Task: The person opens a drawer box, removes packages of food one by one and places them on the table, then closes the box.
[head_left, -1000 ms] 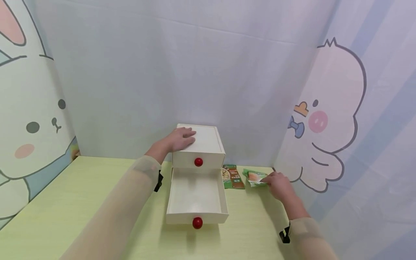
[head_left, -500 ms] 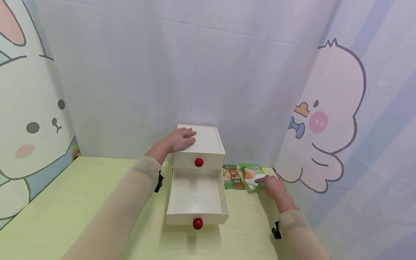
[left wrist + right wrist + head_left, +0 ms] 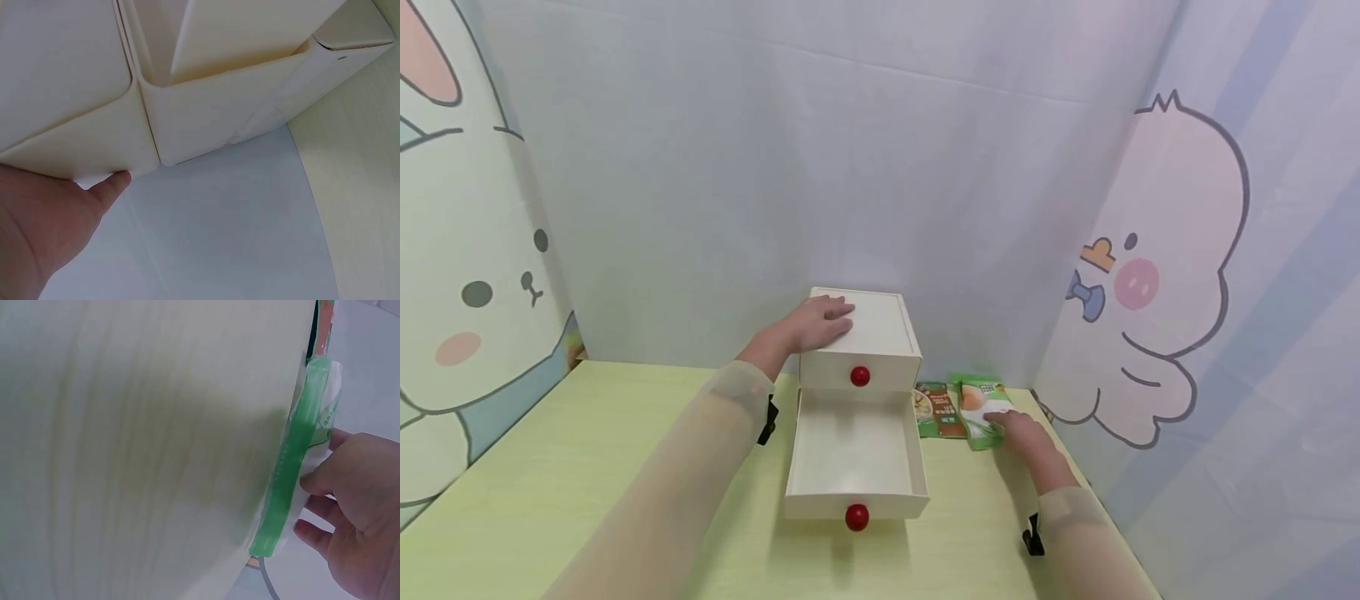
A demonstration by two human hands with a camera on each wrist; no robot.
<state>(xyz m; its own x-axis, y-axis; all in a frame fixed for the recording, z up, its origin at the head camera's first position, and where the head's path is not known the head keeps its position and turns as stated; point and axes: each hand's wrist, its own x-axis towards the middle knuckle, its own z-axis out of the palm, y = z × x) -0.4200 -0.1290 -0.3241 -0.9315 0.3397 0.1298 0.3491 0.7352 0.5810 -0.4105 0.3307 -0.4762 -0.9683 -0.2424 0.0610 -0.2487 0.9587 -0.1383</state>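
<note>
A white two-tier drawer box (image 3: 880,329) with red knobs stands on the table, its lower drawer (image 3: 856,450) pulled out and holding nothing. My left hand (image 3: 812,323) rests on the left part of the box's top, fingers spread; in the left wrist view a digit (image 3: 112,187) lies along the box's edge. To the box's right lies a green-and-white packet (image 3: 974,402) with an orange round picture. My right hand (image 3: 1022,435) touches its right part from above. In the right wrist view several fingertips (image 3: 309,532) meet the packet's upper face.
A brown-and-green packet (image 3: 937,408) lies flat between the drawer box and the green-and-white packet. Pale curtains (image 3: 715,183) with cartoon animals stand behind and beside the yellow-green table (image 3: 625,433).
The green-and-white packet has turned and shifted left toward the brown-and-green packet, and my right hand has moved left with it. My left hand has stayed on the box.
</note>
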